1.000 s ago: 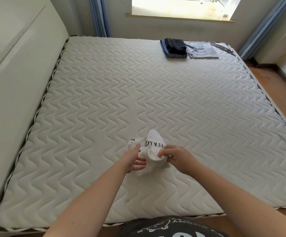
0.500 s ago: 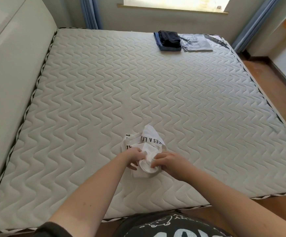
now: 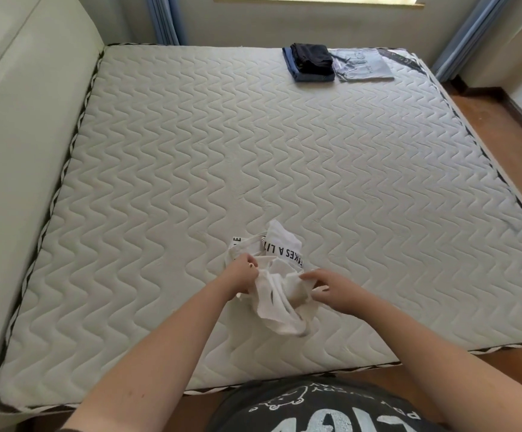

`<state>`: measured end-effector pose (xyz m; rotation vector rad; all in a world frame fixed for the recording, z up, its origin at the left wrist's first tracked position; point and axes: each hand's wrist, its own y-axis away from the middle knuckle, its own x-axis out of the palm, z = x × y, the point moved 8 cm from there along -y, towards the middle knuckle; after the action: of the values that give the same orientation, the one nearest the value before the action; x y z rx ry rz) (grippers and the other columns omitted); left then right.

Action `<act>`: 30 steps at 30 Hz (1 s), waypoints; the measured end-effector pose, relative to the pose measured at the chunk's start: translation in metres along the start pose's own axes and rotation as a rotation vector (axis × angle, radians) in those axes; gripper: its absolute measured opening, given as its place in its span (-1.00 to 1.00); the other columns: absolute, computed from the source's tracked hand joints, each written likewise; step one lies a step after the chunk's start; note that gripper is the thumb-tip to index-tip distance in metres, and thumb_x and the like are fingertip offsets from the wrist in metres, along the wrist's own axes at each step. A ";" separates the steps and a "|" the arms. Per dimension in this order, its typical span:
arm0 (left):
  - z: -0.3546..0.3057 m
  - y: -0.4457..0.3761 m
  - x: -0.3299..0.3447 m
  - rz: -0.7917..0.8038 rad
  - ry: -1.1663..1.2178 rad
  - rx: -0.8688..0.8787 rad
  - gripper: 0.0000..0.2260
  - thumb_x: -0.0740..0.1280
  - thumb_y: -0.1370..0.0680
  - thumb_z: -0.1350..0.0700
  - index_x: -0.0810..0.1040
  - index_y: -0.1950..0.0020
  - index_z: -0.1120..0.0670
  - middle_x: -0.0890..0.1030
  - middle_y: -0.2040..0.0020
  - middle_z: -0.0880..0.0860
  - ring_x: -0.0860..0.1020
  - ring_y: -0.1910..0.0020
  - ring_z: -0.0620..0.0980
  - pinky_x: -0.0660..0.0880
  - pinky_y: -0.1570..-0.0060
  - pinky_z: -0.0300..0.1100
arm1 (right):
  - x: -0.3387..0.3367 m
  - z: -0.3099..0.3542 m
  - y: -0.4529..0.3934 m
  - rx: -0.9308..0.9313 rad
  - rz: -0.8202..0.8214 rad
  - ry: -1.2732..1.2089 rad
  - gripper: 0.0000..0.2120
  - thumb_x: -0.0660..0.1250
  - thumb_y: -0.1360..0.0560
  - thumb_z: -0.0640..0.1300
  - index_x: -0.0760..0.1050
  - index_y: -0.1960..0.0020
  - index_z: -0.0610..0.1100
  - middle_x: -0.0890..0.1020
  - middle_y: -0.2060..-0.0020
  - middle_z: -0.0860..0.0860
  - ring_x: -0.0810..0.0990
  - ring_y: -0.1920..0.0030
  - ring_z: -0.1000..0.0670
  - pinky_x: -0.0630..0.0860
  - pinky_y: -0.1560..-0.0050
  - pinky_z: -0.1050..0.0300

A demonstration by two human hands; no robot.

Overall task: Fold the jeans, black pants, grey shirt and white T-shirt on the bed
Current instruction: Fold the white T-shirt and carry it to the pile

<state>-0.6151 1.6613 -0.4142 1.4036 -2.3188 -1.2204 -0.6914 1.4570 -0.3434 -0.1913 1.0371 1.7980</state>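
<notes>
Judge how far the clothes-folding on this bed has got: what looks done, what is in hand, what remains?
Done: the black pants lie folded on the folded jeans at the far edge, the grey shirt folded flat beside them. In hand: the left hand and right hand both grip the white T-shirt, bunched up. Left: spreading and folding it.

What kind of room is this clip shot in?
Most likely a bedroom: a bare quilted mattress against a padded headboard, blue curtains by a window, and folded clothes on the bed.
</notes>
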 end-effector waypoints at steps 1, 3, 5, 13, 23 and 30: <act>0.000 0.002 0.002 -0.003 0.049 -0.007 -0.83 0.15 -0.58 0.20 0.38 -0.15 0.03 0.47 0.01 0.09 0.52 0.10 0.08 0.59 0.27 -0.10 | -0.007 -0.008 -0.002 0.042 -0.075 -0.040 -0.76 0.36 -0.52 -0.12 0.59 -0.18 0.04 0.61 -0.02 0.11 0.61 -0.03 0.06 0.52 -0.05 0.20; 0.003 0.008 0.005 -0.023 0.157 -0.048 -0.78 0.17 -0.62 0.17 0.30 -0.26 0.03 0.43 0.00 0.05 0.52 0.09 0.04 0.62 0.30 -0.07 | -0.022 -0.029 -0.005 0.136 -0.247 -0.161 -0.93 0.39 -0.53 -0.07 0.64 0.01 0.02 0.67 0.15 0.07 0.66 0.11 0.00 0.56 0.09 0.23; 0.014 0.012 0.005 -0.063 0.211 -0.112 -0.73 0.18 -0.62 0.17 0.28 -0.31 0.09 0.43 0.00 0.05 0.51 0.11 0.02 0.60 0.36 -0.08 | -0.031 -0.052 -0.006 0.227 -0.366 -0.280 -0.86 0.40 -0.53 -0.14 0.65 -0.06 -0.12 0.65 0.20 -0.02 0.67 0.22 -0.07 0.61 0.14 0.20; 0.074 0.031 0.000 -0.255 0.167 -0.272 -0.78 0.25 -0.60 0.24 0.51 -0.22 0.26 0.57 -0.06 0.17 0.57 0.09 0.12 0.62 0.26 -0.07 | -0.030 -0.111 -0.007 0.537 -0.102 0.023 -0.68 0.32 -0.54 0.03 0.64 0.01 -0.24 0.70 0.11 -0.15 0.63 0.13 -0.08 0.51 0.15 0.14; 0.054 0.023 0.032 -0.260 0.437 -0.238 -0.76 0.18 -0.66 0.18 0.59 -0.05 0.29 0.63 0.01 0.26 0.63 0.11 0.13 0.62 0.29 -0.14 | -0.016 -0.171 -0.007 0.642 -0.179 -0.650 -0.75 0.27 -0.58 -0.21 0.52 -0.11 -0.40 0.62 0.10 -0.24 0.66 0.21 -0.14 0.65 0.24 0.06; -0.038 -0.024 -0.020 -0.355 0.571 -0.097 -0.87 0.26 -0.61 0.29 0.58 0.08 0.23 0.62 0.13 0.21 0.63 0.21 0.06 0.62 0.37 -0.17 | -0.067 -0.134 -0.071 0.568 -0.330 -1.216 -0.78 0.20 -0.60 -0.33 0.44 -0.20 -0.42 0.60 0.07 -0.29 0.61 0.19 -0.13 0.56 0.03 0.02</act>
<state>-0.5684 1.6505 -0.4015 1.8787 -1.6568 -0.8331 -0.6432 1.3230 -0.4292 0.9208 0.5027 0.9332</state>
